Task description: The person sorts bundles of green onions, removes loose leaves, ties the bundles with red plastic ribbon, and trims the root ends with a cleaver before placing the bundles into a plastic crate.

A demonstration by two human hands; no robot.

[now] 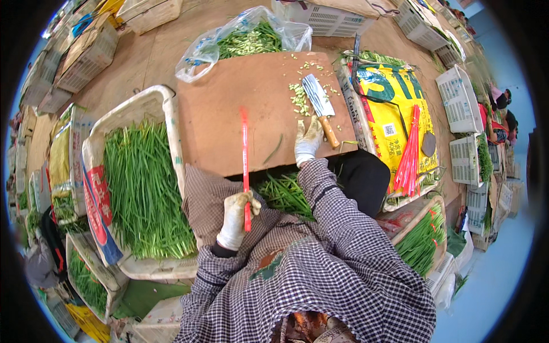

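My gloved left hand [240,214] is closed on a red plastic tie strip [245,158], which stands up over the front of a brown board [227,103]. On the board's right side, my gloved right hand [309,139] rests beside the wooden handle of a cleaver [318,95]; its fingers are apart and whether they touch the handle is unclear. Cut pale stem pieces [299,99] lie around the blade. A loose green leaf [273,148] is near the board's front edge. Below the board, green leafy stalks [287,193] show between the person's legs.
A white crate of long green stalks [148,184] stands at left. Behind the board sits a plastic bag of trimmings [253,40]. At right, a yellow sack [386,111] covers a crate and bears a bundle of red strips [409,158]. More crates and people are farther off.
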